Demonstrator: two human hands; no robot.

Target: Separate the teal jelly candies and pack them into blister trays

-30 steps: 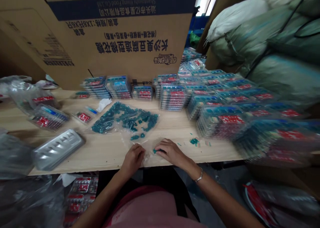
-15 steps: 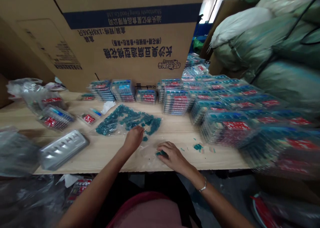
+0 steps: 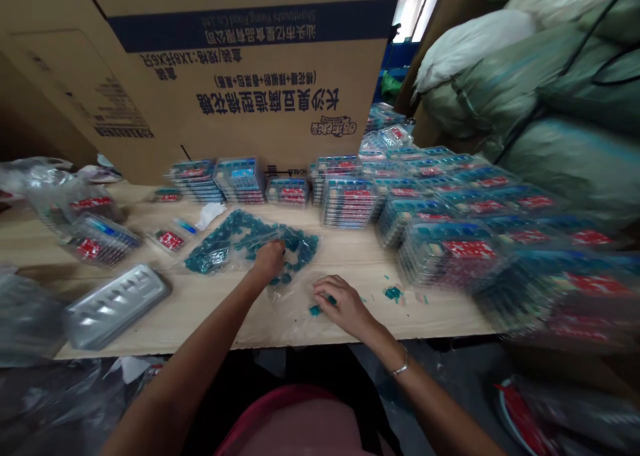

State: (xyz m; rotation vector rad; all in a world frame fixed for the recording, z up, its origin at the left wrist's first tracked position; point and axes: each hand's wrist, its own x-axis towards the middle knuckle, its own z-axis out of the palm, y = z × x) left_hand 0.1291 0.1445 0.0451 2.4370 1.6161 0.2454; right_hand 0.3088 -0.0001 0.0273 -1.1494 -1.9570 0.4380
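left hand (image 3: 270, 259) curled into teal plastic pieces (image 3: 250, 236) spread on a clear bag (image 3: 285, 296) mid-bench, any grip unclear; half-open right hand (image 3: 346, 304) lay over loose bits (image 3: 315, 310) near the front edge of the wooden bench (image 3: 200, 316). stacked blister packs (image 3: 347, 203) lined the far and right edges, seemingly leaving the near strip open for working.

Pale wooden surface (image 3: 210, 309), laden with stacked clear blister packs (image 3: 350, 203) with red labels, a clear bag of teal pieces (image 3: 215, 256), a silver moulded tray (image 3: 116, 307), a white tissue (image 3: 210, 215) and loose teal scraps (image 3: 393, 293).
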